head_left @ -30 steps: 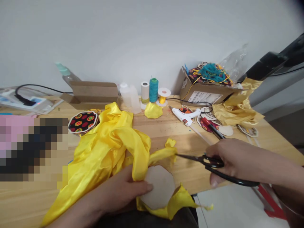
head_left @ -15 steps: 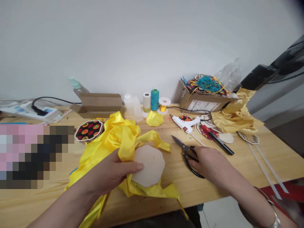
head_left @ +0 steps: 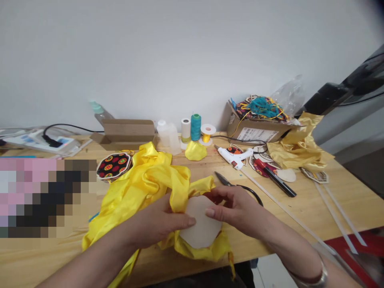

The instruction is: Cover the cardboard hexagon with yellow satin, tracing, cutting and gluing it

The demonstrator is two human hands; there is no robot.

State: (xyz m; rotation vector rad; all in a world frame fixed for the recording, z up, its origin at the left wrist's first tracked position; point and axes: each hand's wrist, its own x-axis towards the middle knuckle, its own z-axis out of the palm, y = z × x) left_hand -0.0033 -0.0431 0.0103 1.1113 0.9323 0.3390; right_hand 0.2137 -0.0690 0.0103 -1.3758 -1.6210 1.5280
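Note:
My left hand (head_left: 168,224) grips a pale octagonal card template (head_left: 200,228) together with yellow satin fabric (head_left: 141,184), its thumb flat on the card's left side. From the other side, my right hand (head_left: 237,208) pinches the card's upper right edge, thumb on top and fingers behind it at the cloth. The fabric lies bunched to the left and shows below the card as a ragged margin. Just beyond my right hand lie black-handled scissors (head_left: 223,178), partly hidden by that hand.
A white glue gun (head_left: 235,156) with a long glue stick (head_left: 288,212) lies right, near a marker (head_left: 279,180). Behind stand thread spools (head_left: 195,127) and bottles (head_left: 168,134). A cardboard box (head_left: 258,130) holds yarn. Patterned octagonal pieces (head_left: 114,166) sit left, near a pixelated area.
My right hand has let go of the scissors, leaving them on the table, and moved left to the card. The card and fabric have shifted slightly right and toward me.

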